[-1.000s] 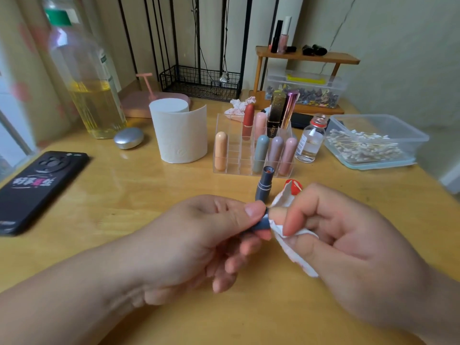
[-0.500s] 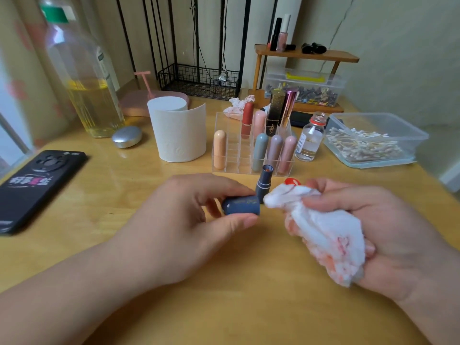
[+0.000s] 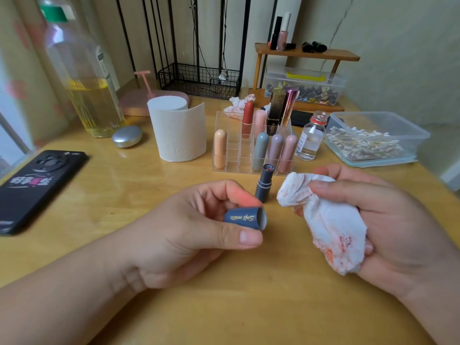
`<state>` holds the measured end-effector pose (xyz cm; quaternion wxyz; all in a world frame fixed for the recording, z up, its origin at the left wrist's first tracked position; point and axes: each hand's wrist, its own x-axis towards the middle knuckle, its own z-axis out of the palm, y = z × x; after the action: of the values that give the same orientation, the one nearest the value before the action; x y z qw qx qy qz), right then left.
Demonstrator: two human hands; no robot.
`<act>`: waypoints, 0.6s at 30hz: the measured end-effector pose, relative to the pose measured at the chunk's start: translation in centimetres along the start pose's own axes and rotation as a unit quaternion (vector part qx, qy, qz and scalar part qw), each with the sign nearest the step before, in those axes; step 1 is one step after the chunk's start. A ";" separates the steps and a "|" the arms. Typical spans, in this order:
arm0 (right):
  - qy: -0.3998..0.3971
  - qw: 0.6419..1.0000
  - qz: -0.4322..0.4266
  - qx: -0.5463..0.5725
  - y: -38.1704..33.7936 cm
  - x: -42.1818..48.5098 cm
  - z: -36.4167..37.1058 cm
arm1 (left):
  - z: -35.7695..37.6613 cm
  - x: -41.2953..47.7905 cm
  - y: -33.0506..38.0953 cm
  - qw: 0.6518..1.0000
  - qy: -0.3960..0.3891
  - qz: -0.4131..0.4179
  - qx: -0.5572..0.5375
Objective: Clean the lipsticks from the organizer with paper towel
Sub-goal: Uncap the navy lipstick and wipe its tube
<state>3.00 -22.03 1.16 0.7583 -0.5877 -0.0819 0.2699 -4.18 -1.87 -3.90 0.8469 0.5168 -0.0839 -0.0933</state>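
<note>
Tabletop (image 3: 124, 245), pale wood, fills most of the view. Tall clear bottle (image 3: 82, 78), green cap, yellow liquid in its lower part, stands far left. Black phone (image 3: 37, 188) lies face down at the left edge. Clear plastic tub (image 3: 408, 131) of cotton swabs sits far right.

Left hand (image 3: 189, 227): thumb and forefinger pinch a dark blue lipstick cap (image 3: 245, 217). The cap lies on its side, open mouth toward the right, gold lettering on its wall. The other fingers are curled underneath.

Right hand (image 3: 398, 225): fingers wrapped round a crumpled paper towel (image 3: 326, 225), white with red-orange smears. The towel is near the cap but apart from it.

Paper roll (image 3: 179, 130) stands upright behind the left hand, its loose end peeled outward. Clear organizer (image 3: 234, 155) is just to the right of the roll, with eight capped lipsticks upright in its compartments: a peach one (image 3: 220, 148) alone on the left, the rest grouped on the right.

Small glass vial (image 3: 310, 138), uncapped, stands between the organizer and the tub.

Uncapped lipstick base (image 3: 265, 183), dark blue, stands upright on the table just in front of the organizer, between the two hands, with a reddish tip showing at the top. I cannot tell whether it touches the left forefinger.
</note>
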 end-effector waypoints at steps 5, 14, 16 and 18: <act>0.000 1.000 -0.029 -0.009 0.2 -0.1 0.1 | -0.8 0.2 0.2 0.987 -0.129 -0.024 -0.091; -0.014 0.998 -0.048 -0.038 0.6 0.0 -0.3 | -1.0 0.1 0.1 0.990 -0.112 -0.029 -0.086; 0.008 0.997 -0.063 -0.034 0.4 -0.1 -0.2 | -1.1 0.2 0.5 1.000 -0.016 0.013 0.009; 0.049 0.995 -0.085 -0.028 0.3 0.2 -0.3 | -1.6 0.4 0.8 0.981 0.093 0.040 0.163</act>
<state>3.17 -22.12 0.76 0.7647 -0.6122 -0.1016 0.1733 -3.32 -0.21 -3.85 0.7587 0.6502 -0.0391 0.0042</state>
